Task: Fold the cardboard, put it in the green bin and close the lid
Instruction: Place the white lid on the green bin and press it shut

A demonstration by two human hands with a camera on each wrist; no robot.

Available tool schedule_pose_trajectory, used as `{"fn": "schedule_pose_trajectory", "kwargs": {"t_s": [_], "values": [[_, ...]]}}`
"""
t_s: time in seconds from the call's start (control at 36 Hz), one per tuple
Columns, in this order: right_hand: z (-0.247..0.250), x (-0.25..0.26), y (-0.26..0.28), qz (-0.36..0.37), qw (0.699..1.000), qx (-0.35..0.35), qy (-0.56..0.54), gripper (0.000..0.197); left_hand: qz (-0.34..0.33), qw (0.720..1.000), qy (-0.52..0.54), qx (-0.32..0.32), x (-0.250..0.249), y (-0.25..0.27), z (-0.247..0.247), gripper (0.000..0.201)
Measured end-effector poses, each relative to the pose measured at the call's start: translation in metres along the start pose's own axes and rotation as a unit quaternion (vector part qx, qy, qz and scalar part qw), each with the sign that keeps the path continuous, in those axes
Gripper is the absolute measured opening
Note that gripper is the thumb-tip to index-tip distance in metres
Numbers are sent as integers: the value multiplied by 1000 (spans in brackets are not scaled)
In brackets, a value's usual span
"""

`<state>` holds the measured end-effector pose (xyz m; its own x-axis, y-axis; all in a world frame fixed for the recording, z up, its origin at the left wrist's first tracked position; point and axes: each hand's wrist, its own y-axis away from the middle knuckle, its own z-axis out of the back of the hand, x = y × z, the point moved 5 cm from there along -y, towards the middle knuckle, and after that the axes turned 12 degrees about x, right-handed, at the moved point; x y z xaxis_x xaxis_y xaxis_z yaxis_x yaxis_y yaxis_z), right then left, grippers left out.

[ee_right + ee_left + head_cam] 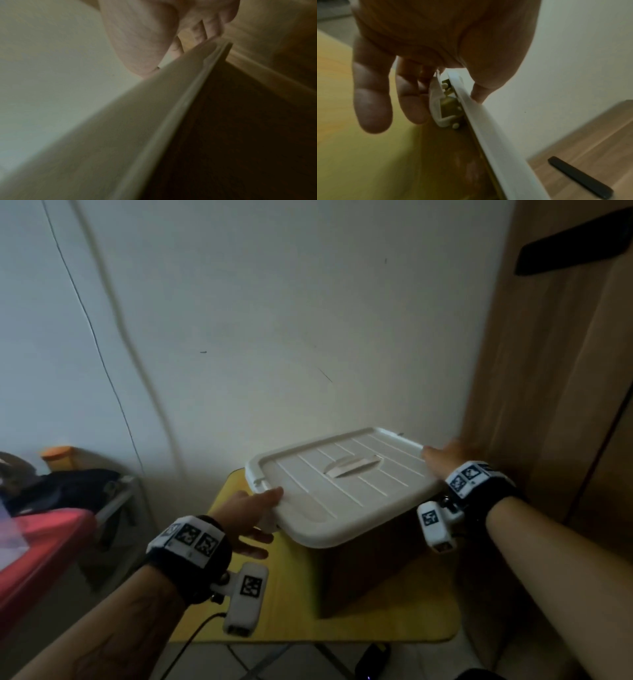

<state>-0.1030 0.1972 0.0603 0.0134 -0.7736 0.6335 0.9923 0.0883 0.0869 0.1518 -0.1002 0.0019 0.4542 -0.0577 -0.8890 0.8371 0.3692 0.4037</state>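
The bin (370,570) stands on a yellow table (394,628); its walls look dark in the dim light. A white ribbed lid (342,484) with a centre handle lies on top, tilted. My left hand (253,508) holds the lid's left edge, thumb on top and fingers underneath. In the left wrist view those fingers (412,101) lie against the white side latch (436,102) under the lid rim (488,128). My right hand (442,457) grips the lid's far right edge; the right wrist view shows its fingers (202,31) around the rim (137,121). No cardboard is visible.
A white wall stands close behind the bin. A wooden cupboard (565,371) with a black handle (575,244) is tight against the right side. A red surface (41,542) with dark clothes is at the left. A black cable (191,642) hangs below the table's front edge.
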Motion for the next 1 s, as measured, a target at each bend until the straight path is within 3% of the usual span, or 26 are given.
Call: {"fn": "schedule_pose_trajectory", "kwargs": {"t_s": [0.06,0.14,0.28,0.42,0.5,0.56,0.61,0.67,0.78,0.89,1.0], "values": [[8,-9,0,-27,999,19,-31,64,-11,999,-30,-34,-10,-3,8,54],[8,-18,4,-51,991,110,-63,32,-15,993,-59,-103,-21,-11,30,47],[-10,-36,10,-48,964,210,-154,30,-6,989,-19,-144,-36,-29,53,37],[-39,-53,-7,-58,942,220,-245,65,1,982,-71,-175,-49,-43,57,36],[-42,-63,-23,-57,925,280,-249,93,9,972,-149,-184,-56,-51,66,45],[-38,-56,-5,-57,918,305,-245,82,18,952,-242,-188,-58,-59,74,58],[-36,-47,14,-44,909,316,-269,52,19,930,-315,-187,-58,-63,76,63],[-40,-46,15,-39,903,305,-301,39,-2,924,-334,-187,-59,-64,75,56],[-44,-46,18,-22,904,262,-336,42,-35,931,-302,-204,-58,-64,75,50],[-43,-44,12,17,921,223,-320,83,-61,915,-332,-221,-60,-61,76,47],[-43,-47,13,29,922,222,-315,65,-63,913,-333,-226,-60,-56,73,53]]}}
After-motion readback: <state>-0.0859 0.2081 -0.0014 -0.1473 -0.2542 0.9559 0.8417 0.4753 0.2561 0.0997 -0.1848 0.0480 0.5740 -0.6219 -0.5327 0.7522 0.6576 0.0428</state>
